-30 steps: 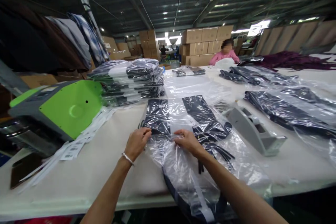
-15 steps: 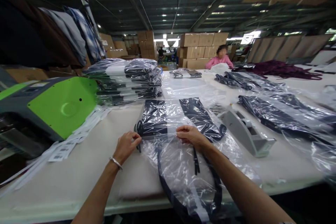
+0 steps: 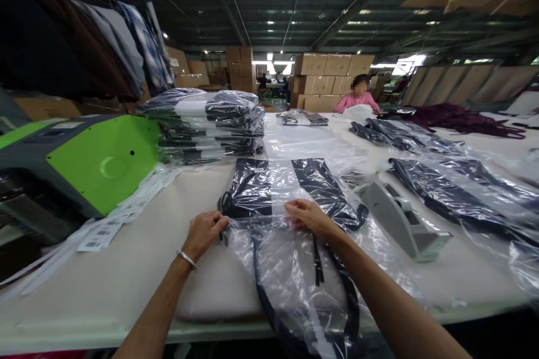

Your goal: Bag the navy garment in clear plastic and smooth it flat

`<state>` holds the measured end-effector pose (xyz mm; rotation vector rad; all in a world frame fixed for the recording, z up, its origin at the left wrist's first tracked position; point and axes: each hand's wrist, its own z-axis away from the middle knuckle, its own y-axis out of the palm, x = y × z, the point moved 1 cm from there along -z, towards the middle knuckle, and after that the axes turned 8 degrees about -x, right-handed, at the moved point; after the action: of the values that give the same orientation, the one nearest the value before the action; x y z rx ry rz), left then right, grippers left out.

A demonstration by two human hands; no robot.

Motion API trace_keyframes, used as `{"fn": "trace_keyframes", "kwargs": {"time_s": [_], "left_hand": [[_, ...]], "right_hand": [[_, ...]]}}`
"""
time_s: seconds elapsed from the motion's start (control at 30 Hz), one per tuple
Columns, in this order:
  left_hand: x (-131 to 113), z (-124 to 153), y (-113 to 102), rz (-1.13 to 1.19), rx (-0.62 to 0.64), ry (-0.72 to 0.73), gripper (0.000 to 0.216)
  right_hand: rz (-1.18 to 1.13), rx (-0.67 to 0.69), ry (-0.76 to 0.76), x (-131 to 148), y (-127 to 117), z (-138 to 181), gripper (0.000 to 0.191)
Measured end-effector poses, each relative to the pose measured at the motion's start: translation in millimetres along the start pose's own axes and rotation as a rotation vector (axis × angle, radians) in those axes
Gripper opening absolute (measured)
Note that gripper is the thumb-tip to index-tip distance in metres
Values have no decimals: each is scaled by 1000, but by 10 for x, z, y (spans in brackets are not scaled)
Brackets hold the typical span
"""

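A folded dark garment (image 3: 251, 193) in a clear plastic bag (image 3: 286, 269) lies in front of me, with a pale strip down its middle. The bag's loose lower part spreads toward the table's front edge, and a long dark strap (image 3: 266, 303) loops inside it. My left hand (image 3: 205, 230), with a bangle on its wrist, pinches the bag's left edge just below the garment. Near the middle, my right hand (image 3: 310, 217) has its thumb and fingers closed on the plastic at the garment's lower edge. Two thin dark cord ends (image 3: 319, 269) hang below my right hand.
A grey tape dispenser (image 3: 406, 219) stands right of the bag. To the left are a green machine (image 3: 105, 165) and paper labels (image 3: 103, 234). Stacked bagged garments (image 3: 210, 123) stand behind; more bagged garments (image 3: 455, 185) lie right. A person in pink (image 3: 357, 102) is across the table.
The view has shifted slightly, so the background sits a little further right. Both hands keep nearly the same place on the bag.
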<state>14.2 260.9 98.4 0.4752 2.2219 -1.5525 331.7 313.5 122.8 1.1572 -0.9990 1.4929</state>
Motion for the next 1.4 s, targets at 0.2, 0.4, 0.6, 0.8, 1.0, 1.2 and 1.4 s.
{"fn": "trace_keyframes", "kwargs": {"time_s": [0.2,0.4,0.6,0.8,1.0,1.2,1.4], "left_hand": [[47,19,21,7,-27,-4,41],[67,11,34,-65,-31,-37,34],[-53,72,-52,-222,-175,12,15],[-965,281,138,-157,-207,360,9],[-1324,328,623,-185,60,441,29],[-1243,366,662,-201,24,418,31],[-1218,397,695,-190,-25,446,30]], "right_hand": [[185,33,-107,-65,-15,-148,14],[673,-61,-328,-1,61,-157,11],[868,-219,-448,-70,96,-166,12],[816,-221,-442,-203,46,-275,16],[805,-248,-440,-230,4,-330,17],[787,-293,-454,-55,-256,-190,14],[670,-634,-433,317,-1534,460,24]]}}
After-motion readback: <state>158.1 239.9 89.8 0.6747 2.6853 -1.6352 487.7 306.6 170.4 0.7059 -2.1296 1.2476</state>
